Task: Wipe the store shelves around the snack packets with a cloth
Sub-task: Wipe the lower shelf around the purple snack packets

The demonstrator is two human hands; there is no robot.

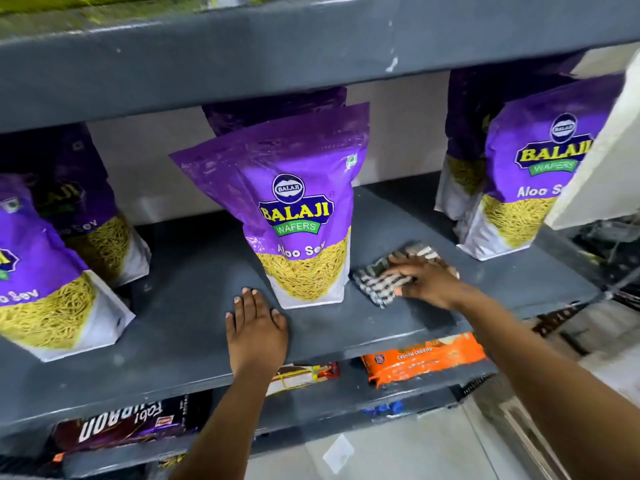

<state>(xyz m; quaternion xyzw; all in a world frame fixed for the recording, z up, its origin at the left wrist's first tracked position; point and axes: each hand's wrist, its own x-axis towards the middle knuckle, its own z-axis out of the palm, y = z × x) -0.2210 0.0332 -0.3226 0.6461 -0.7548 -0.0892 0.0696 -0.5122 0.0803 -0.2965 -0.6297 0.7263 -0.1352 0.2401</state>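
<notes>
Shelf: grey store shelf (194, 271), scuffed, with another grey shelf above and one below.
Right hand: right hand (427, 280) lies palm down, fingers (401, 263) spread and flattened on the cloth, pressing rather than clenching it.
Cloth: dark-and-white checked cloth (379, 280) lies bunched under the fingers on the shelf, just right of the middle packet's base.
Left hand: left hand (254, 325) lies flat and empty on the shelf, fingers together, fingertips just beside the middle packet's lower left corner.
Middle packet: purple packet (298, 216), upright, marked "BALAJI WAFERS", "Aloo Sev".
Other packets: same purple packets at left (45, 271) and at right (519, 181).
Lower shelf: orange pack (426, 358) reading "CASHEW COOKIES"; dark wrapper (128, 427), lettering upside down.
</notes>
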